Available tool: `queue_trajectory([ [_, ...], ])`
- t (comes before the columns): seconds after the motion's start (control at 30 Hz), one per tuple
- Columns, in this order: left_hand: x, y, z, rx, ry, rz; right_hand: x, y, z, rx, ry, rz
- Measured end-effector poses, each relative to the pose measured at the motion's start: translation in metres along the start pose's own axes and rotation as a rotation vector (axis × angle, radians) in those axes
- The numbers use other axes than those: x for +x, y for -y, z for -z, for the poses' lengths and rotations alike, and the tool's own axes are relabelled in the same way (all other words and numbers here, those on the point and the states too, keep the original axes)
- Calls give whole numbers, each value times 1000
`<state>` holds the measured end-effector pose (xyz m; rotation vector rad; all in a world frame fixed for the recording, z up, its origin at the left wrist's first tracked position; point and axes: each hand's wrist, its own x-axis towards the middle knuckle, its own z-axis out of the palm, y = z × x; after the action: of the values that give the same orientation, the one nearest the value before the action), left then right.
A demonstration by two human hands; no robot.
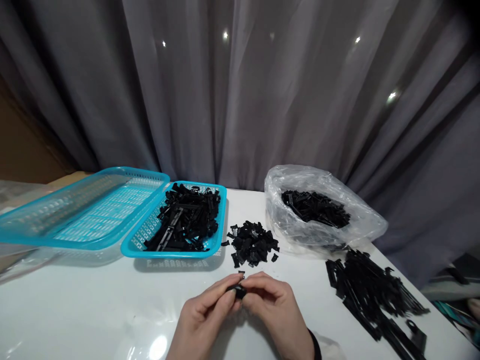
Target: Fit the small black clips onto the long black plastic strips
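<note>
My left hand (209,312) and my right hand (275,310) meet at the front middle of the white table. Both are closed, fingertips pinching a small black plastic part (239,290) between them. The fingers cover much of the part, so its full shape is hidden. Just beyond the fingertips lies a tiny black piece (241,273). Behind it is a loose heap of small black plastic pieces (254,245). A dark band circles my right wrist.
A blue basket (173,254) of black parts stands left of the heap, beside a larger blue basket (84,245). Right of the heap sits a clear plastic bag (296,232) of black parts. Long black strips (369,287) pile near the right edge. A grey curtain (240,100) hangs behind.
</note>
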<state>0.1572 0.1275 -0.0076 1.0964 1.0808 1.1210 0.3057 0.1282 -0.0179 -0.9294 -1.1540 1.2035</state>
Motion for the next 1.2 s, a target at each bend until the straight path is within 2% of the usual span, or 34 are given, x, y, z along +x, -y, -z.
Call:
queue_trajectory([
  [0.13, 2, 2, 4, 148, 24, -99, -1, -1, 1, -9, -2, -25],
  [0.27, 6, 8, 12, 290, 95, -150, -3, 1, 4, -126, -20, -23],
  [0.37, 8, 11, 14, 359, 94, -192, -4, 4, 5, -179, -32, -16],
  [0.53, 12, 10, 14, 428, 124, -232, -5, 9, 4, -221, -38, -5],
  [0.77, 10, -2, 9, 410, 255, -288, -7, 10, 3, -275, -23, 23],
  [0.9, 8, -8, 5, 361, 287, -207, -6, 6, 5, -93, -20, -106],
  [1.03, 8, -9, 5, 391, 333, -225, -2, 2, 10, 81, 3, -278],
  [1.2, 12, -7, 5, 358, 328, -221, -1, 5, 9, 57, -10, -244],
])
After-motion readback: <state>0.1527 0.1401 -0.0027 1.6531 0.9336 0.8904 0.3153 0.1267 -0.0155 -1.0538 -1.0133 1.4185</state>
